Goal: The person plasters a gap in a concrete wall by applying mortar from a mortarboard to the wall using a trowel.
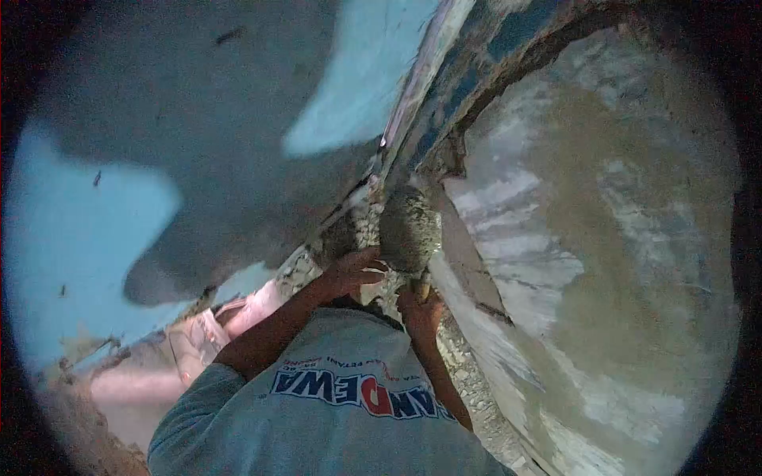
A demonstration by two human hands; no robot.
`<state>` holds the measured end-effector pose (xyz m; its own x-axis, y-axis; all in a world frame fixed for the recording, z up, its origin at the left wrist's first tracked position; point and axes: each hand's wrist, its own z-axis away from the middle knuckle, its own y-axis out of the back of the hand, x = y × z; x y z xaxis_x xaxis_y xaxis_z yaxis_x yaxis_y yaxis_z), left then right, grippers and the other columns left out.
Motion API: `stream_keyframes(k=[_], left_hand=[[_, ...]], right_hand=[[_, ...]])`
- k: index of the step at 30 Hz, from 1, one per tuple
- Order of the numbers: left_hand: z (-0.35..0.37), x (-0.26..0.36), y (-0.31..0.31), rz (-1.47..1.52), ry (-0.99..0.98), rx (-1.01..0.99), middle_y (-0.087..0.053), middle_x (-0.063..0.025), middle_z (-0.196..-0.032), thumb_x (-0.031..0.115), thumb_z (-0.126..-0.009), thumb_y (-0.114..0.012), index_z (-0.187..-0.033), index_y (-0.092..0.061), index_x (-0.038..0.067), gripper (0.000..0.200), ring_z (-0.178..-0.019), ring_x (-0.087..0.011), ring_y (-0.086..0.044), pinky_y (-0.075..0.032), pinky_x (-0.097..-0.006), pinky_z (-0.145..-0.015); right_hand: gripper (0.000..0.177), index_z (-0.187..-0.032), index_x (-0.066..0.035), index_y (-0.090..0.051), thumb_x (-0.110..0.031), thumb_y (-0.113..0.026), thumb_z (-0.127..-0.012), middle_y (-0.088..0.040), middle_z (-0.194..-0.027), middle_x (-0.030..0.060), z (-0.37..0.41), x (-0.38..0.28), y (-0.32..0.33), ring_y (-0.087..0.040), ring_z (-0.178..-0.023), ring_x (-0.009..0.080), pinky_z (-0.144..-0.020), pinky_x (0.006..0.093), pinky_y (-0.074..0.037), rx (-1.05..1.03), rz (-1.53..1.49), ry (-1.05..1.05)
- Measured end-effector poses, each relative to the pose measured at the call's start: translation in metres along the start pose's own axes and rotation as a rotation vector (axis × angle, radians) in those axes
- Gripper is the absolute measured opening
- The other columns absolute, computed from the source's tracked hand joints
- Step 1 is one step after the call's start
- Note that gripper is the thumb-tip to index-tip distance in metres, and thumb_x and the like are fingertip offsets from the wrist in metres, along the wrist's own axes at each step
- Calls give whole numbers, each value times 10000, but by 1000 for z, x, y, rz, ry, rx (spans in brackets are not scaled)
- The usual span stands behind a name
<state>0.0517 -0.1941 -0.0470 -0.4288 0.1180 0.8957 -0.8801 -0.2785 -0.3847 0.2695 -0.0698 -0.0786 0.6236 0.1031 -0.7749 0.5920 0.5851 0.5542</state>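
My right hand (pixel 421 311) is closed around the short, yellowish handle of a trowel, whose blade (pixel 409 230) points away from me. Grey, grainy mortar covers the blade. To its left, my left hand (pixel 355 274) has its fingers stretched out and a little apart, with the fingertips close to the blade's lower left edge. Nothing shows in that hand. Beneath both hands runs a narrow strip of pale rubble (pixel 369 226) between two surfaces.
A light blue wall (pixel 87 230) with a large shadow fills the left. On the right lies a broad grey cement surface (pixel 548 262) with brown, damp-looking patches. A rough-edged, blue-stained ledge (pixel 452 95) runs to the top. Pinkish objects (pixel 190 349) lie by the wall at lower left.
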Motion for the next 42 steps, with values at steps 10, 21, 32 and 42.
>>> stream_keyframes(k=[10,21,32,42], left_hand=[[-103,32,-28,462,-99,401,-671,-70,-1226,612,-1061,-409,-1377,-547,70,643,-1024,-206,-674,-530,-407,-890],[-85,91,-34,418,-56,442,-696,-74,-949,654,-1024,-437,-1251,-603,34,680,-811,-188,-666,-546,-366,-760],[-37,89,-79,291,-40,469,-660,-77,-1176,623,-1021,-482,-1336,-587,59,655,-1025,-205,-637,-534,-408,-847],[-48,50,-87,283,-117,576,-639,-69,-998,644,-1007,-522,-1133,-641,44,624,-863,-172,-625,-508,-379,-740]], right_hand=[[318,-1137,-14,-624,-260,-734,-968,-689,-782,43,-51,-118,3,-612,-614,108,-518,271,-472,38,-369,-113],[309,-1250,40,-590,-173,-627,-1029,-646,-845,57,-40,-71,96,-620,-736,128,-655,285,-488,191,-294,215],[353,-1240,-107,-706,-68,-743,-890,-692,-1011,134,-45,-109,186,-688,-857,356,-693,408,-547,287,289,700],[574,-1355,-204,-660,-58,-748,-807,-689,-1094,111,-25,-70,156,-678,-945,364,-766,448,-555,288,338,687]])
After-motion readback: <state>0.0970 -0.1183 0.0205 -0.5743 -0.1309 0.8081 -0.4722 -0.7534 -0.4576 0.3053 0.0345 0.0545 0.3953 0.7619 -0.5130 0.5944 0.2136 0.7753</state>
